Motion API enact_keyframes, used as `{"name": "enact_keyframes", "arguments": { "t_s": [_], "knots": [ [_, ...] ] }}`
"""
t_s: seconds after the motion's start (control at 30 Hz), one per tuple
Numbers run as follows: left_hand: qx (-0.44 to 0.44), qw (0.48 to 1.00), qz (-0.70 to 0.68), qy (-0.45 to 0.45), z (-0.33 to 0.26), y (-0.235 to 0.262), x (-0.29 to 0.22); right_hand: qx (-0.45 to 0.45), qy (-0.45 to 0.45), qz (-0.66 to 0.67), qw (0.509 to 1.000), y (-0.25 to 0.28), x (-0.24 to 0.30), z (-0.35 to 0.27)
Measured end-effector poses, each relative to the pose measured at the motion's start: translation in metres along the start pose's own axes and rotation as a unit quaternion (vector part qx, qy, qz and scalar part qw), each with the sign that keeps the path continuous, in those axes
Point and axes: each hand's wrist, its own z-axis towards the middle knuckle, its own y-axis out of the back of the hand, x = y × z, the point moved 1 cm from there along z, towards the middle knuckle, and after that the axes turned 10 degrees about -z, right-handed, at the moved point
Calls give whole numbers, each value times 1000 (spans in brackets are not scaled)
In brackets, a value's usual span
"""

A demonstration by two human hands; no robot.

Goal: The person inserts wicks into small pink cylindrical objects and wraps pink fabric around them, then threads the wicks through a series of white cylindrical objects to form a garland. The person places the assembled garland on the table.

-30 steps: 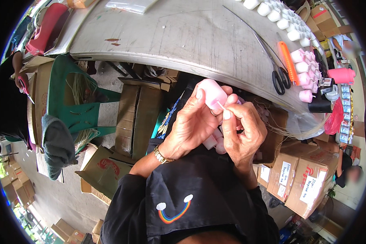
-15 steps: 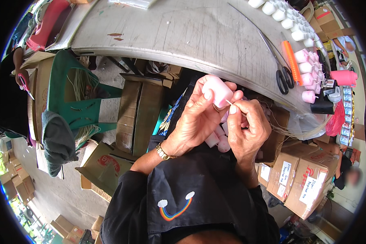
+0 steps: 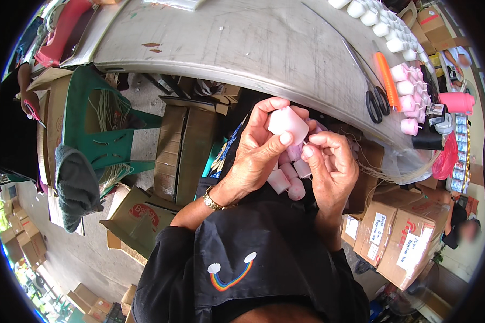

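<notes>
- Holding a pink candle (image 3: 287, 124) in the left hand (image 3: 258, 153), wrapped round its side by thumb and fingers, just off the worktop's (image 3: 215, 54) near edge.
- Close by with the right hand (image 3: 331, 167), thumb and forefinger at the wick (image 3: 305, 142); cannot tell whether pinched tight.
- Probably light, stiff and smooth, so a little slippery; likely to dent or chip at the rim.
- Best gripped round the side wall, with the thin wick taken lightly.
- Below the hands, more pink candles (image 3: 289, 177); toward the worktop's right near corner, scissors (image 3: 372, 89) beside an orange tool (image 3: 387, 81).
</notes>
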Motion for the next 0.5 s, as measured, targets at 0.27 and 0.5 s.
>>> {"name": "enact_keyframes", "arguments": {
  "t_s": [0.27, 0.5],
  "knots": [
    [0, 1000, 30, -4, 0, 1, 3, 53, 20, 18, 998, 5, -14, -4],
    [-15, 996, 85, 20, -4, 1, 8, 5, -86, 124, 988, 7, -18, -15]
  ]
}}
